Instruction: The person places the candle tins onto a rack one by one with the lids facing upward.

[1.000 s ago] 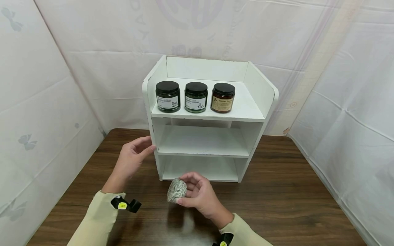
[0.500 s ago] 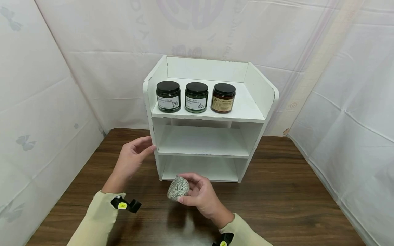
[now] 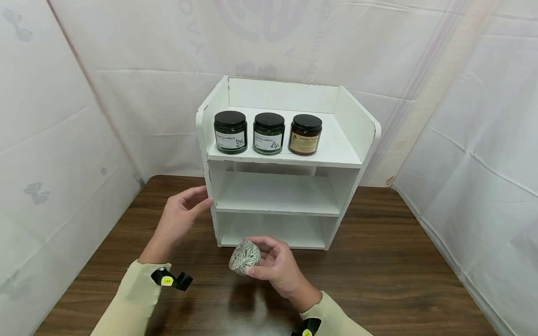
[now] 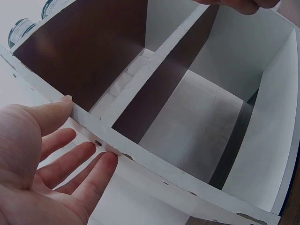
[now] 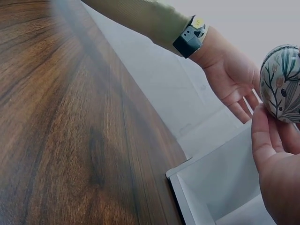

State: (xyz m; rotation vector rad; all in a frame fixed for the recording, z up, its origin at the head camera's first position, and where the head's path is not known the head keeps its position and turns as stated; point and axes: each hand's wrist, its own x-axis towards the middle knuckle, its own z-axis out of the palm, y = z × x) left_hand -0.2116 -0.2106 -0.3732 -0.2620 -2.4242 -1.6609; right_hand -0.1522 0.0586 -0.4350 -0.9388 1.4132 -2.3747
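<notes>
A small round tin (image 3: 245,257) with a leaf and flower pattern is tilted above the table, pinched between the thumb and fingers of my right hand (image 3: 277,266). In the right wrist view the tin (image 5: 282,84) shows its printed leaves, partly cut off by the frame edge. My left hand (image 3: 178,217) rests at the left side panel of a white three-tier shelf (image 3: 277,212). Seen from the left wrist, the thumb of that hand (image 4: 42,154) touches the panel's front edge, and its loosely extended fingers lie along the outer side.
On the top tier stand a dark candle jar (image 3: 230,132), a second dark candle jar (image 3: 268,133) and an amber jar (image 3: 305,134), all with black lids. The shelf is on a dark wooden table (image 3: 403,261). White cloth (image 3: 147,93) hangs behind and at both sides.
The tin has turned a little in my right hand and shifted slightly right, showing more of its patterned face. My left hand has stayed at the shelf panel.
</notes>
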